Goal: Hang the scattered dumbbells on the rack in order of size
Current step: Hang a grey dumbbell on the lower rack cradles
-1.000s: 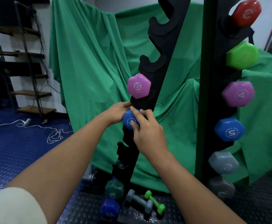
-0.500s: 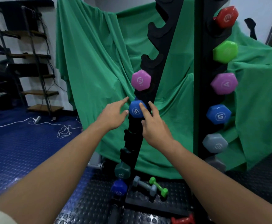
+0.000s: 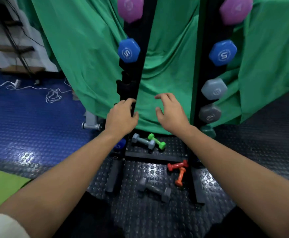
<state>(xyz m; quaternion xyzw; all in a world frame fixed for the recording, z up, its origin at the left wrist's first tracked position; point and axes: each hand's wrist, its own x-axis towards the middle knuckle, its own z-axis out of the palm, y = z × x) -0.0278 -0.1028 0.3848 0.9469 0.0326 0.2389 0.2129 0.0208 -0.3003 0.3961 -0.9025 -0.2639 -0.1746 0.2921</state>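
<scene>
The black rack has a left post (image 3: 140, 74) and a right post (image 3: 200, 66). A purple dumbbell (image 3: 131, 8) and a blue dumbbell marked 5 (image 3: 129, 50) hang across them, with empty notches below on the left. Lower on the right post sit a light grey head (image 3: 214, 89), a dark grey head (image 3: 209, 113) and a teal head (image 3: 208, 131). On the floor lie a small grey dumbbell (image 3: 143, 141), a green one (image 3: 156, 140), a red one (image 3: 177, 165), an orange one (image 3: 180, 176) and a larger dark grey one (image 3: 155, 188). My left hand (image 3: 123, 115) hovers at the left post, fingers loosely curled, empty. My right hand (image 3: 171, 112) is spread and empty.
A green cloth (image 3: 88, 48) hangs behind the rack. A white cable (image 3: 52, 95) lies on the blue floor at left, near a shelf unit (image 3: 11, 48). A green mat (image 3: 1, 186) shows at bottom left. Another blue head (image 3: 120, 143) peeks out beside my left forearm.
Both hands let go of the blue dumbbell, which stays on the rack, and dropped lower. The view tilted down and now shows the dumbbells on the floor.
</scene>
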